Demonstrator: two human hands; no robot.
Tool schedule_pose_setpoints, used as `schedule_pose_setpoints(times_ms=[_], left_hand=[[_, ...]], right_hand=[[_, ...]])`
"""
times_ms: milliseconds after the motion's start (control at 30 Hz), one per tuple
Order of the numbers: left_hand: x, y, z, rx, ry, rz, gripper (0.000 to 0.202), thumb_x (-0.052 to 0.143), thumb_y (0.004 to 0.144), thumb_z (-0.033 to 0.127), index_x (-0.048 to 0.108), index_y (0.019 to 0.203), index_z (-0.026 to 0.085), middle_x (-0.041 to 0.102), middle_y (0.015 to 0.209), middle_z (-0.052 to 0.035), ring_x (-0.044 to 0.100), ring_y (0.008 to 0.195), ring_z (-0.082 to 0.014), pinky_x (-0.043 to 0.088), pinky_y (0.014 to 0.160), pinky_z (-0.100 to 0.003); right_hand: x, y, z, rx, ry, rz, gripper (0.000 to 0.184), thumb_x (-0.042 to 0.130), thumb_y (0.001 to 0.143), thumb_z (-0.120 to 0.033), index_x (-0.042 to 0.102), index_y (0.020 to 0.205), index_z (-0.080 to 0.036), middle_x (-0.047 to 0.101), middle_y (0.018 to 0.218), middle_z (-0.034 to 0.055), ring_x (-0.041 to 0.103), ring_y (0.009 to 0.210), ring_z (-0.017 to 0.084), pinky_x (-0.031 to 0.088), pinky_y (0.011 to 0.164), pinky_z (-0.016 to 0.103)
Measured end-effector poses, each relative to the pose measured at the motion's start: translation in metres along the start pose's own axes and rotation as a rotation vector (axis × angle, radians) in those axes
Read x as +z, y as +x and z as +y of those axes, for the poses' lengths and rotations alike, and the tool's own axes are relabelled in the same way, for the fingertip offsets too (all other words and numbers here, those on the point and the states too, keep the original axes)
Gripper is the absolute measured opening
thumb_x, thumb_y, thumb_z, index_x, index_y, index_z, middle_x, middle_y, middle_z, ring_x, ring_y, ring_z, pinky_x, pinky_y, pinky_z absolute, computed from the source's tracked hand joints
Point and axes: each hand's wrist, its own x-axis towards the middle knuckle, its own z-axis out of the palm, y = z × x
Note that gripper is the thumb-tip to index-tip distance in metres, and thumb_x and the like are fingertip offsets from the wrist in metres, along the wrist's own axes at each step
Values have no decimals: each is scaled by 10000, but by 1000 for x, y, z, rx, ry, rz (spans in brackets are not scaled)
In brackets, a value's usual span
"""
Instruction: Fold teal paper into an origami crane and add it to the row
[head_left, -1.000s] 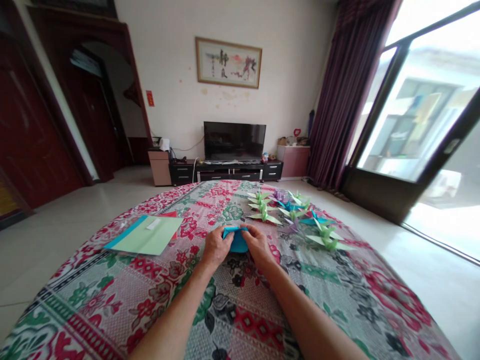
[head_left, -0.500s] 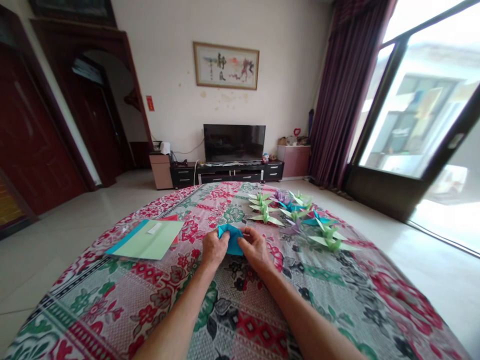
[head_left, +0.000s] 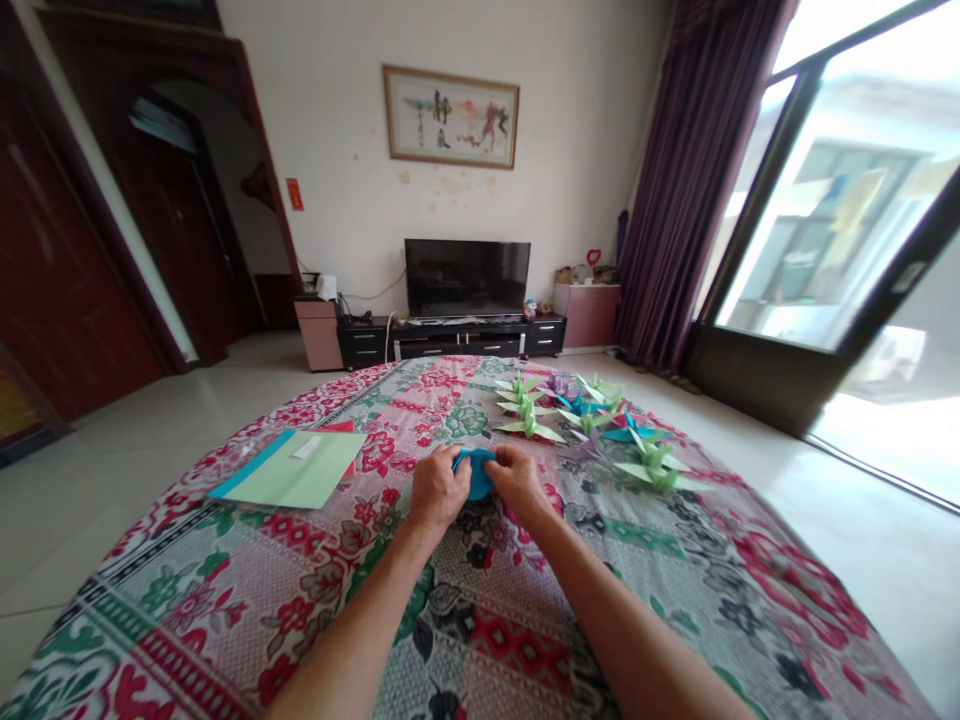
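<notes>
A small folded piece of blue paper point(head_left: 477, 472) lies on the flowered tablecloth point(head_left: 480, 600) in the middle of the round table. My left hand point(head_left: 439, 489) pinches its left side with curled fingers. My right hand point(head_left: 516, 478) pinches its right side, fingers bent over the top edge. Both hands cover most of the paper, so its fold shape is hard to read.
A stack of coloured paper sheets point(head_left: 294, 468), green on top, lies to the left. Several folded paper cranes point(head_left: 592, 425) in green, blue and purple stand behind and right of my hands. Beyond the table are a TV point(head_left: 466, 278) and a glass door point(head_left: 840, 220).
The blue paper stood up as a point between my hands half a second ago; now it is pressed lower and my fingers close over it from both sides.
</notes>
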Motion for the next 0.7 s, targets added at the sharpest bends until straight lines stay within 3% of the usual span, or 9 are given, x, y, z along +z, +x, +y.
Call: schedule_pose_setpoints(times_ms=[233,433,700], left_hand=[[4,0,0,97,-58,-11,241,467,799,226,673,911,173,669,872,-78,600,834,-175,419,784,-242],[6,0,0,-8,-33,31,202,481,792,266,641,715,171,640,702,-55,570,665,-151,379,645,-230],[0,0,4,-60,-11,48,220,467,791,261,597,641,165,596,616,-34,500,557,-126,310,571,-238]], right_hand=[[-2,-1,-5,23,-120,40,171,546,579,-263,673,635,-163,580,490,-14,505,467,136,395,443,230],[0,-7,-14,-38,-333,127,188,543,580,-262,678,691,-192,642,624,15,563,605,190,420,595,294],[4,-12,-15,-62,-337,138,148,542,589,-254,657,673,-213,634,635,6,561,622,191,408,616,296]])
